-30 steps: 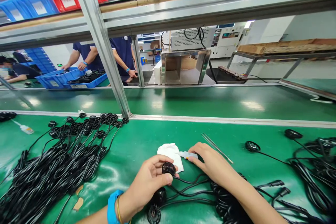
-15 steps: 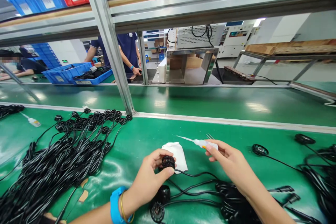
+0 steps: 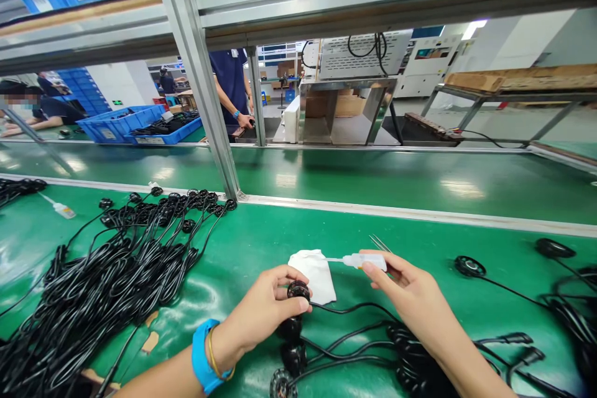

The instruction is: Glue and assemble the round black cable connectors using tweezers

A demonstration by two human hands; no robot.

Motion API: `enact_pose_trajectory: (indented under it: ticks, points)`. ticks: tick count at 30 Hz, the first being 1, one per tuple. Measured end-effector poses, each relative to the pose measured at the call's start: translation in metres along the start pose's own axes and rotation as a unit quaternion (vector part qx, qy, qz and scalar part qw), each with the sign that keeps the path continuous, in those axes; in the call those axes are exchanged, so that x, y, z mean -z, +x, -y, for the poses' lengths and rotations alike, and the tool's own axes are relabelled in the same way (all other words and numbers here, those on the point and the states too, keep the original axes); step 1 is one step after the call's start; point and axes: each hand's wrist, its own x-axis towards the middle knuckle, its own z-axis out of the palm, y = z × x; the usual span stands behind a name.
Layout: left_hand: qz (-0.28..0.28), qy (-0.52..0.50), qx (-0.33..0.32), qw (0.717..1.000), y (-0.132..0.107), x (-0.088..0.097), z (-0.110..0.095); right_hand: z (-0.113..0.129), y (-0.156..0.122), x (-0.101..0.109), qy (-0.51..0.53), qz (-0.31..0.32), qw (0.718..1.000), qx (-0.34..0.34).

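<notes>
My left hand (image 3: 268, 301) is closed around a round black cable head (image 3: 298, 290), gripping it by its rim between thumb and fingers. A black cable (image 3: 347, 310) runs from it to the right. In my right hand (image 3: 403, 283) is a small white dropper bottle (image 3: 366, 260), held on its side with its thin nozzle pointing left. The nozzle reaches over a folded white cloth (image 3: 318, 277) lying behind the cable head, apart from the head. More black round heads (image 3: 293, 357) on cables sit below my left hand. Tweezers (image 3: 380, 242) lie just beyond my right hand.
A large heap of black cables (image 3: 125, 261) covers the left of the green bench. Another dropper bottle (image 3: 64, 210) lies at far left. More cables (image 3: 569, 298) lie at right. A metal post (image 3: 200, 74) rises from the bench's back edge. Co-workers (image 3: 233, 87) stand and sit beyond.
The dropper bottle has tilted from nozzle-up to nearly level, its nozzle now over the cloth. My left hand keeps its hold on the cable head. The whole view has shifted slightly.
</notes>
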Motion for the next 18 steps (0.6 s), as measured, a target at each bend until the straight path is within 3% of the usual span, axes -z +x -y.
enact_pose_trajectory:
  ticks: [7, 18]
  points:
    - [-0.078, -0.070, -0.069, 0.992, 0.005, -0.005, 0.013, 0.008, -0.008, -0.003, 0.004, -0.023, 0.999, 0.043]
    - [-0.093, -0.134, -0.065, 0.984, 0.006, -0.012, 0.015, 0.021, -0.023, 0.002, -0.035, -0.027, 0.984, 0.170]
